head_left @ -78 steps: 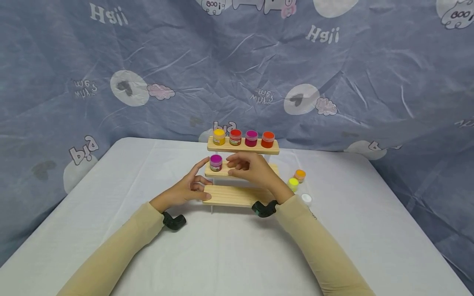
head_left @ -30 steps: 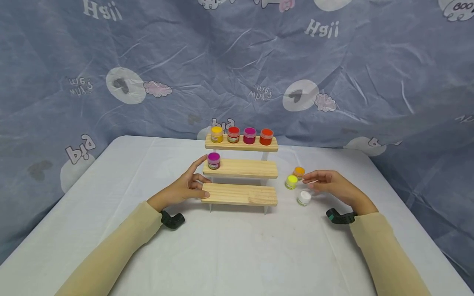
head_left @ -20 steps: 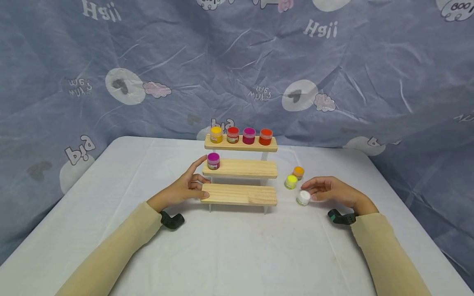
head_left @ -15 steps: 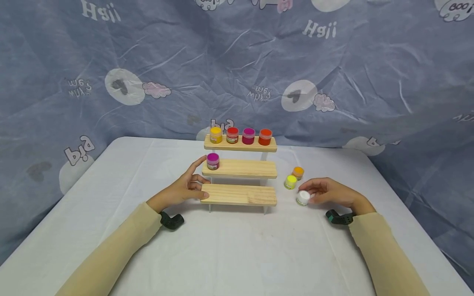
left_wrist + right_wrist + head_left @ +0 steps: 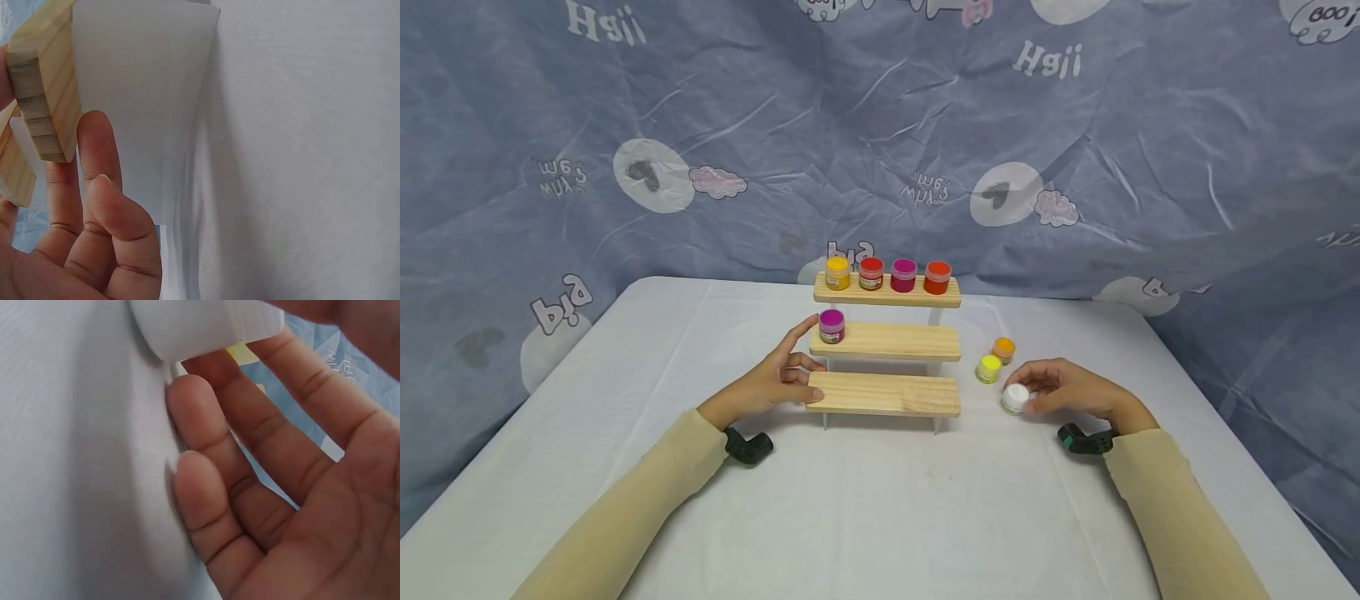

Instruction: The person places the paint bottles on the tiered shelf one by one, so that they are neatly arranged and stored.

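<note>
A three-tier wooden display shelf (image 5: 887, 393) stands mid-table. My left hand (image 5: 767, 385) holds its left end, thumb on top of the lowest board (image 5: 47, 81) and fingers below and behind. The left index finger reaches up to the middle board's left end, beside a purple paint jar (image 5: 832, 327). To the right, my right hand (image 5: 1071, 390) pinches a small white-lidded jar (image 5: 1016, 399) between thumb and fingers. In the right wrist view the white jar (image 5: 187, 328) appears at the top, slightly tilted, with the lower fingers curled close to the cloth.
Yellow (image 5: 837, 273), red (image 5: 871, 273), magenta (image 5: 904, 275) and orange-red (image 5: 937, 277) jars line the top board. A lime-yellow jar (image 5: 988, 368) and an orange jar (image 5: 1003, 351) stand on the white tablecloth (image 5: 880, 517), just behind the white jar. A patterned blue cloth (image 5: 820, 167) hangs behind.
My right hand has left the middle board, gone right past the orange jar and come down to the white jar, now gripped and slightly shifted. The left hand keeps its place.
</note>
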